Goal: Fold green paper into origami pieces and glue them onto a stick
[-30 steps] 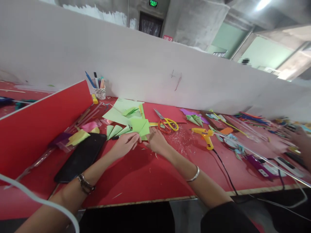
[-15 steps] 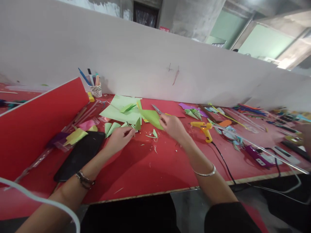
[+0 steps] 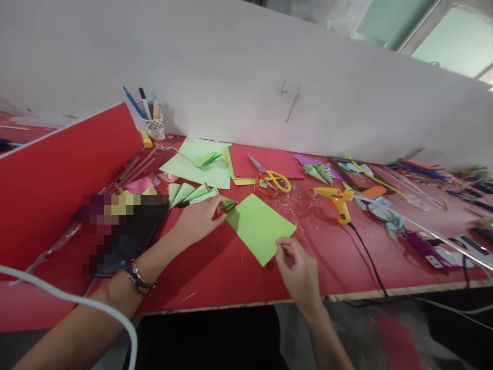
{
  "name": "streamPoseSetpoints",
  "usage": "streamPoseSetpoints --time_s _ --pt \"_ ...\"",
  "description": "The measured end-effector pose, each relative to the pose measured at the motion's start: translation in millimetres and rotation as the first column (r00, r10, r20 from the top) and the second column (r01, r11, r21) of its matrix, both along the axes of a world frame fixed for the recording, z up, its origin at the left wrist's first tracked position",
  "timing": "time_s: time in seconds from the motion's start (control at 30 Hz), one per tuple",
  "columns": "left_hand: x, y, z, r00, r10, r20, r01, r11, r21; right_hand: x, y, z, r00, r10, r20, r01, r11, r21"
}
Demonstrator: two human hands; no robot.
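Observation:
A bright green paper sheet (image 3: 262,226) lies on the red table, one corner toward me. My right hand (image 3: 300,270) is closed, with thumb and forefinger pinching the sheet's lower right edge. Beyond the sheet's left corner, my left hand (image 3: 202,221) is closed on a small folded green paper piece (image 3: 229,204), partly hidden by the fingers. Pale green folded paper cones (image 3: 187,194) with drawn lines lie just behind that hand. Scissors (image 3: 265,177) with one red and one yellow handle rest behind the sheet, blades pointing away.
A yellow glue gun (image 3: 335,198) with a black cord lies on the right. Red and pale green paper sheets (image 3: 265,160) lie at the back. A pen cup (image 3: 155,128) stands by the wall, near a leaning red board (image 3: 69,164). A dark flat object (image 3: 142,236) lies under my left forearm.
My right hand has come toward me and to the right, bringing the green sheet down flat on the table. The scissors and scattered scraps are now uncovered. My left hand still holds the folded piece.

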State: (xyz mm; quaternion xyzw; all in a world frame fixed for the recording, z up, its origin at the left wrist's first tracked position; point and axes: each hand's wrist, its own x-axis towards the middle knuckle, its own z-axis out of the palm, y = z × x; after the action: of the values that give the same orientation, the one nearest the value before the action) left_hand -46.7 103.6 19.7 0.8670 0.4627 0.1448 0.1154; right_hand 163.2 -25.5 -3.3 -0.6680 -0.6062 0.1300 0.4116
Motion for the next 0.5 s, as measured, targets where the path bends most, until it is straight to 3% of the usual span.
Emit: streamPoseSetpoints --time_s 0.13,0.3,0.4,0.5 --pt "4.6 -2.9 -8.9 0.962 -0.272 -0.022 0.272 0.962 -0.008 -8.2 -10.7 -1.5 0.969 0.229 0.089 -0.218 0.969 -0.119" --pt "-1.0 1.0 -16.5 0.932 -0.357 -0.058 0.356 0.934 -0.026 -14.3 -11.4 6.1 0.84 0.475 0.263 -0.445 0.88 -0.168" --pt "-2.8 3.3 -18.9 0.927 -0.36 -0.099 0.358 0.933 -0.038 -5.8 -2.1 7.6 0.754 0.491 0.437 -0.459 0.869 -0.185" --pt "-2.4 4.0 -20.1 0.926 -0.363 -0.1 0.361 0.932 -0.041 11.6 13.2 7.7 0.739 0.424 0.523 -0.374 0.905 -0.204"
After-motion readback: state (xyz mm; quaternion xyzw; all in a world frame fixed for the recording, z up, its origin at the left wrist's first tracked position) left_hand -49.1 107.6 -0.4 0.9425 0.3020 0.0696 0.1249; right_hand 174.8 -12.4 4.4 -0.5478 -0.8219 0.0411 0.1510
